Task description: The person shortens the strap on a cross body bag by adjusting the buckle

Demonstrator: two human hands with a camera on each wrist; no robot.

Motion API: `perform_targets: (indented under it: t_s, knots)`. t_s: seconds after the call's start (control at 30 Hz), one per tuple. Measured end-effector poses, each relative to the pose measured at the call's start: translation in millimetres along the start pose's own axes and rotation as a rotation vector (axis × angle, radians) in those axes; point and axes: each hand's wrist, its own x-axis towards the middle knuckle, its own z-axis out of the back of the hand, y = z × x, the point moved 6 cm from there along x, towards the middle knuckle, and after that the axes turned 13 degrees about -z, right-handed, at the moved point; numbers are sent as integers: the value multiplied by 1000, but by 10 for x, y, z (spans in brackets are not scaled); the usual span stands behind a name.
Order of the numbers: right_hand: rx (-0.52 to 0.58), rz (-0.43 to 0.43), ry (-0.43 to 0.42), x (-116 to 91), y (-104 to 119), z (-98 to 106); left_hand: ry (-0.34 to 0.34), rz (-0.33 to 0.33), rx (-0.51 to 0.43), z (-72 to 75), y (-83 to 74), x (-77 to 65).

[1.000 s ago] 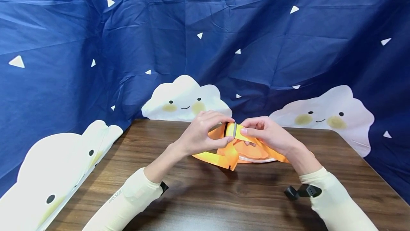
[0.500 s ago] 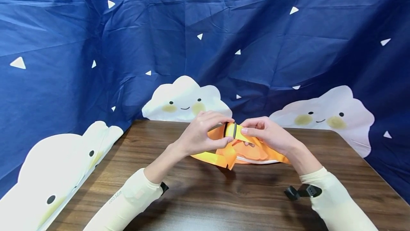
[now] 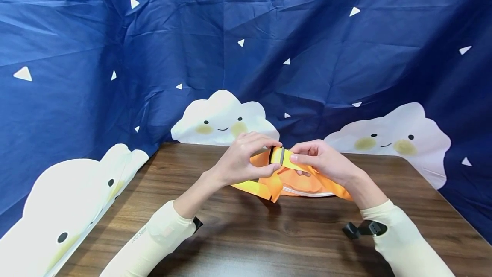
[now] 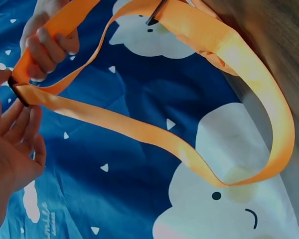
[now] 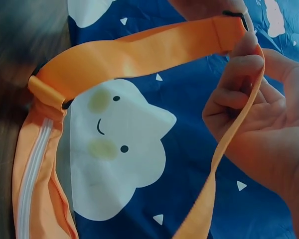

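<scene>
My left hand (image 3: 246, 157) pinches a dark strap slider (image 3: 276, 156) between thumb and fingers, holding it above the table. An orange webbing strap (image 4: 109, 117) runs through the slider and hangs in a wide loop in the left wrist view. Just to the right, my right hand (image 3: 323, 159) pinches the strap between thumb and fingers, close by the slider. Behind and below the hands lies an orange waist bag (image 3: 303, 181) with a white zipper (image 5: 35, 174). A second dark fitting (image 5: 47, 92) joins the strap to the bag's end in the right wrist view.
The bag rests on a dark wood-grain table (image 3: 246, 234). A blue curtain (image 3: 307, 33) with white clouds and triangles hangs behind it and along the left side. Each wrist, in a cream sleeve (image 3: 403, 234), wears a black band (image 3: 367, 228).
Both hands keep nearly the same place and grip. The lower strap loop and the bag shift slightly below them.
</scene>
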Motion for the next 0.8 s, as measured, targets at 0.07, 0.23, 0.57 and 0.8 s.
perform_targets:
  t_s: [0.07,0.23,0.57,0.8]
  knots:
    - [3,-9,-11,0,12,-21,2,-15,9,-19,-7,5]
    - [3,-38,-25,9,12,-54,14,-26,33,-52,-14,9]
    - [26,-17,5,-19,18,27,-2,-7,35,27,24,5]
    - [28,-15,-31,-10,14,6,-8,-6,26,18,22,-3]
